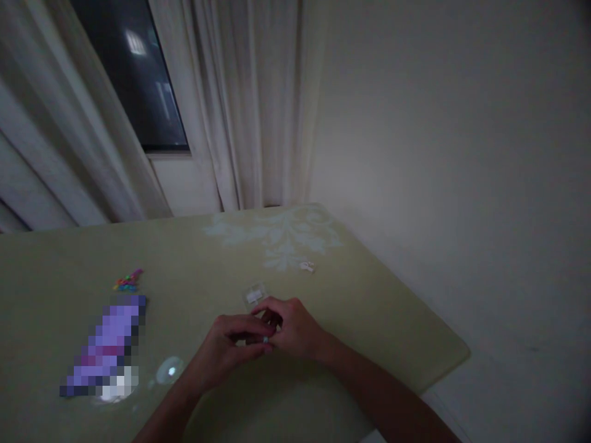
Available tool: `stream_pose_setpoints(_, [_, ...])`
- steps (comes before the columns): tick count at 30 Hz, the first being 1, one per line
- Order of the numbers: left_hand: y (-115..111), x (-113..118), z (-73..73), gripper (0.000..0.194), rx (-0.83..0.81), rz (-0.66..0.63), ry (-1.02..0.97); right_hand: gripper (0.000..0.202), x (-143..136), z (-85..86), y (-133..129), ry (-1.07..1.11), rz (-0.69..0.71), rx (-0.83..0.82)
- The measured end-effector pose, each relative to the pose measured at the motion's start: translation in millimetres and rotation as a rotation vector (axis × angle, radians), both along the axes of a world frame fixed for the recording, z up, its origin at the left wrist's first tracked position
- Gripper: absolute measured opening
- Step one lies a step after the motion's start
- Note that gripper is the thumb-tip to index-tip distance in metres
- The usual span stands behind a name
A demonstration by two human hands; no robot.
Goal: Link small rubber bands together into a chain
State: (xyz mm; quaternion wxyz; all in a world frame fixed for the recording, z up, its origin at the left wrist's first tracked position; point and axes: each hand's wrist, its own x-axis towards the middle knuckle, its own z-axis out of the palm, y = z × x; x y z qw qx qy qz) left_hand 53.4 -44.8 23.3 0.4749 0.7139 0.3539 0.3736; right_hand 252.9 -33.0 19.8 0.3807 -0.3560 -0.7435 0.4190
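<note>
My left hand [231, 344] and my right hand [295, 329] meet above the table, their fingertips together. A small pale piece [266, 339] shows in the pinch of my left thumb and fingers; its kind is too small to make out. The fingers of my right hand are curled in against it, and what they hold is mostly hidden. Just behind the hands lies a small clear plastic case [253, 295] with something white in it, partly covered by my right fingers.
Small white pieces [307, 266] lie farther back on the table [194, 258]. To the left are a little pile of coloured pieces [128, 281] and a blurred-out purple package [108, 344]. A wall [438, 154] borders the right side; curtains [249, 111] hang behind.
</note>
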Motion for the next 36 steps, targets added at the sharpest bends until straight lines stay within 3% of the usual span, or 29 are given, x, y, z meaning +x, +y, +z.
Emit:
stream_pose_setpoints(16, [-6, 4, 0.3, 0.018, 0.112, 0.037, 0.047, 0.049, 2, 2.3, 2, -0.046, 0.057, -0.042])
stream_pose_setpoints(28, [-14, 8, -8.4, 0.037, 0.095, -0.058, 0.117, 0.052, 10, 9.7, 6, -0.235, 0.235, 0.046])
stream_pose_setpoints(31, [-14, 9, -12.3, 0.037, 0.173, -0.100, 0.194, 0.062, 10, 8.7, 6, -0.235, 0.269, 0.059])
stream_pose_setpoints(36, [-14, 11, -17.3, 0.031, 0.437, -0.172, 0.346, 0.069, 7, 8.1, 6, -0.272, 0.309, 0.080])
